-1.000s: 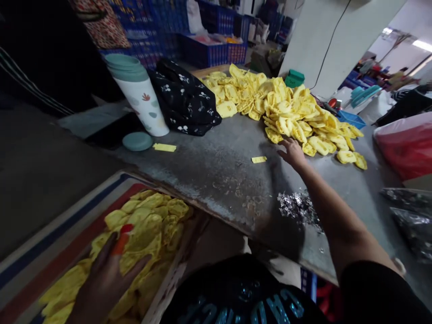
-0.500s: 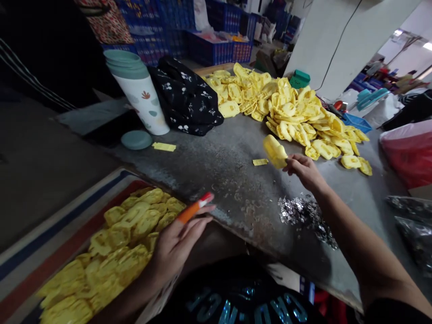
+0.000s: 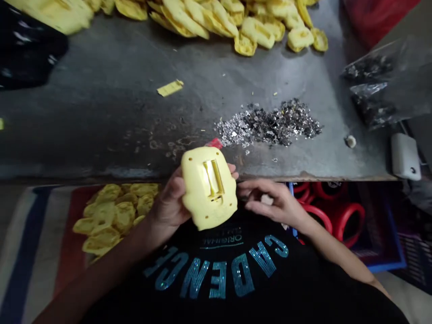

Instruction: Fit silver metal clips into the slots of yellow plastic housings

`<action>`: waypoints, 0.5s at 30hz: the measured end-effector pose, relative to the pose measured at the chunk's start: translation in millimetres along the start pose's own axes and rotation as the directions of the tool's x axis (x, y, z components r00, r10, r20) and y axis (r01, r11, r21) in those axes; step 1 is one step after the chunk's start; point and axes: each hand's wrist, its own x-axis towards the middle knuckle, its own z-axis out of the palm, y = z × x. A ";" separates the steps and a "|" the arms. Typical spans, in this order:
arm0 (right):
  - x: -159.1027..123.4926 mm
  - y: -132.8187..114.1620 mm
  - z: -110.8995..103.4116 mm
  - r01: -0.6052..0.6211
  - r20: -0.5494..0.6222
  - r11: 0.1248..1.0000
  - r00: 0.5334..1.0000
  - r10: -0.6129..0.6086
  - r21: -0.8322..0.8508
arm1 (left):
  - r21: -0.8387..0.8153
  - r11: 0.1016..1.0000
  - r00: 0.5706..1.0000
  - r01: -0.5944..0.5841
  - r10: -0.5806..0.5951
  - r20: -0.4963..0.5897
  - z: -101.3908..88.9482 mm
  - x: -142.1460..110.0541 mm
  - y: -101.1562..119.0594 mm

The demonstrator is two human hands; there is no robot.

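Note:
My left hand [image 3: 168,204] grips a yellow plastic part [image 3: 208,186] just in front of my chest, its back with a raised slot facing up. A red tip of a tool [image 3: 216,143] pokes out behind the part, in the same hand. My right hand [image 3: 275,204] hovers right beside the part with thumb and fingers pinched together; whether anything is in them is unclear. Both hands are at the near edge of the grey metal table [image 3: 101,121].
A heap of yellow parts [image 3: 216,18] lies along the table's far side, and small silvery metal bits [image 3: 270,123] are piled near the middle. More yellow parts [image 3: 111,211] fill a tray at lower left. Dark bags [image 3: 371,85] and a white device [image 3: 405,157] sit right; red rings [image 3: 324,211] lie below.
The right hand brought a yellow part from the heap to my chest, and the left hand now holds it together with the red-tipped tool. The view tilted down.

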 end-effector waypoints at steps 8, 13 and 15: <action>-12.0 16.7 -111.2 -0.153 -0.389 0.495 0.821 -0.419 -0.855 | -0.069 0.923 0.875 0.378 -0.381 -0.297 20.6 -5.5 -4.9; 17.3 25.9 -130.2 -0.231 -0.390 0.376 0.815 -0.428 -0.897 | -0.119 0.884 0.832 0.451 -0.465 -0.303 19.1 -6.4 -7.4; 18.6 24.8 -127.3 -0.186 -0.336 0.354 0.838 -0.429 -0.917 | -0.131 0.869 0.801 0.477 -0.491 -0.343 16.7 -6.6 -9.1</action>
